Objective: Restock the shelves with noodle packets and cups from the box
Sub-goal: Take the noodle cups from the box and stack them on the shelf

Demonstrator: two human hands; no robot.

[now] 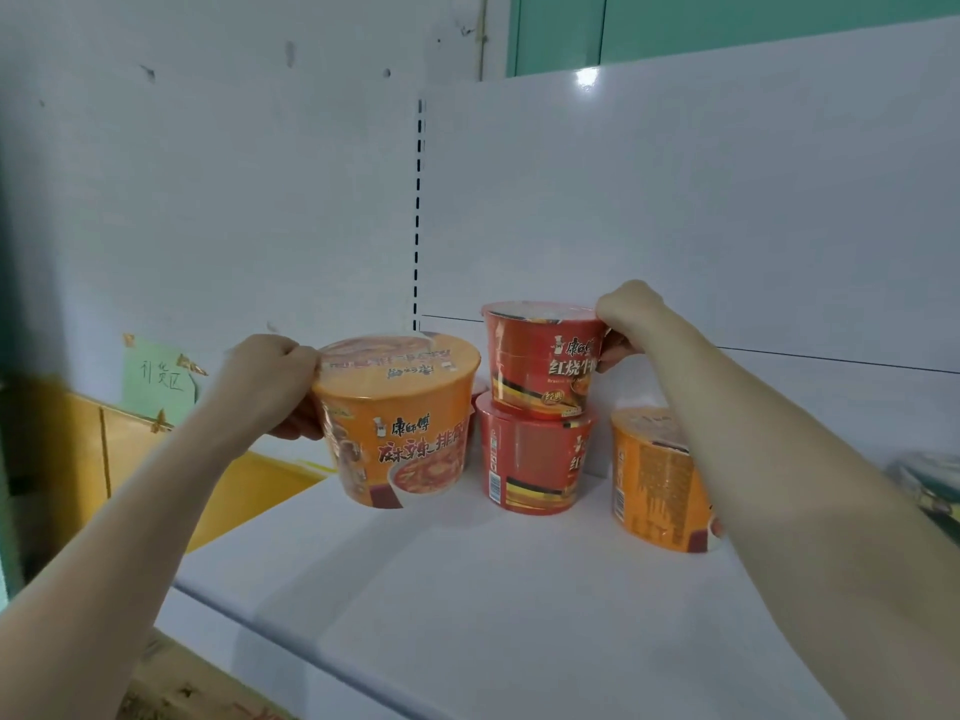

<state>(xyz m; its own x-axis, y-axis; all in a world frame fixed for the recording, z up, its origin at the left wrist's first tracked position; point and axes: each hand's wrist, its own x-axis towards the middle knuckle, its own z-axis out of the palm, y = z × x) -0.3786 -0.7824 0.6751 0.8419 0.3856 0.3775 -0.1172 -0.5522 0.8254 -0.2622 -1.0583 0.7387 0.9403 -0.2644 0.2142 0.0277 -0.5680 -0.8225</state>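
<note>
My left hand [270, 379] grips an orange noodle cup [400, 423] by its rim and side, holding it just above the white shelf [467, 589] at the left. My right hand [628, 319] holds a red noodle cup [540, 356] by its right edge; that cup sits on top of a second red cup [530, 459] standing on the shelf. Another orange cup [660, 480] stands on the shelf at the right, partly hidden behind my right forearm. A sliver of a further red cup shows behind the held orange one.
The shelf's white back panel [675, 200] rises behind the cups, with a slotted upright [418, 210] at its left end. Cardboard boxes [78, 459] and a green paper note [156, 381] lie at the left. A dark packet [930, 485] sits at the far right edge.
</note>
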